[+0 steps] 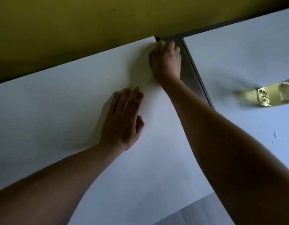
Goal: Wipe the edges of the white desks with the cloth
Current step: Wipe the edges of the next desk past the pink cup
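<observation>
Nearest us, our left hand (122,120) lies flat on the near white desk (59,111), fingers straight and holding nothing. Farther along that desk's right edge, near its far corner, our right hand (166,60) curls around the yellow cloth (161,43), pressing it against the edge. Only a small bunched bit of cloth peeks past the fingers; the rest is hidden. Across the gap, a second white desk (237,59) carries a blurred clear bottle (273,95), cut off by the frame.

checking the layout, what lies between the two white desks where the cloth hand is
In the head view, a narrow grey gap separates the near desk from the right desk; the right hand holds the yellow cloth there.
</observation>
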A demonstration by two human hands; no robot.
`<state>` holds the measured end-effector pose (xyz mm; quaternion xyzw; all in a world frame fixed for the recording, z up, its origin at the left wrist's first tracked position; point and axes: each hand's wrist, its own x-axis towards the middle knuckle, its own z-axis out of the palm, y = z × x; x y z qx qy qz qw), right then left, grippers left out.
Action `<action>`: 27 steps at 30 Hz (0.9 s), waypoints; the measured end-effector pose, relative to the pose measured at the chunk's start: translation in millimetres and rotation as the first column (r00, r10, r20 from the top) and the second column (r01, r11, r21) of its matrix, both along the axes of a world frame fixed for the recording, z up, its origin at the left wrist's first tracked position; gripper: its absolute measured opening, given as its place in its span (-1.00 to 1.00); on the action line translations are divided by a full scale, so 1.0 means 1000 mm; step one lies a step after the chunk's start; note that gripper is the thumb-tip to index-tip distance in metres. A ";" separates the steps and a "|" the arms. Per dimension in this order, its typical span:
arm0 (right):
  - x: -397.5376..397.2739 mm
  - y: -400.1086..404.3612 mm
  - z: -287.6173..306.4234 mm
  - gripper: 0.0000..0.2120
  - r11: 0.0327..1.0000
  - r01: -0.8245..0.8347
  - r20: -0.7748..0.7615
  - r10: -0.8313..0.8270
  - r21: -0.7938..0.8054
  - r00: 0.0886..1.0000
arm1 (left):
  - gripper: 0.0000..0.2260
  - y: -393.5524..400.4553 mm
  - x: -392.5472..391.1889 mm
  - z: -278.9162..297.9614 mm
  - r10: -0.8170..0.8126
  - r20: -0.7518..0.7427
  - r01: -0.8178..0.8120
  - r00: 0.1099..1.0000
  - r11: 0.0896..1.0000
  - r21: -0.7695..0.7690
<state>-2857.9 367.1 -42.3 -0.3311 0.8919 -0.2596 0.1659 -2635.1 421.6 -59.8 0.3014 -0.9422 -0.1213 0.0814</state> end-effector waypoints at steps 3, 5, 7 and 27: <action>-0.009 -0.031 -0.002 -0.56 1.000 -0.004 0.013 0.004 0.005 1.000 | -0.42 0.000 0.000 -0.001 0.001 0.018 -0.001 1.000 1.000 -0.026; -0.011 -0.022 -0.004 -0.56 1.000 -0.021 0.039 0.021 -0.008 0.999 | -0.42 0.002 0.001 -0.002 -0.005 0.009 0.005 1.000 1.000 -0.031; -0.008 0.005 -0.002 -0.56 1.000 -0.028 0.063 0.029 -0.014 0.998 | -0.42 0.002 0.001 -0.001 -0.012 -0.001 0.012 1.000 0.999 -0.036; 0.011 0.049 0.002 -0.44 0.998 0.029 0.052 -0.031 0.048 0.998 | -0.42 0.000 0.000 0.001 -0.017 -0.033 0.015 0.999 0.997 -0.071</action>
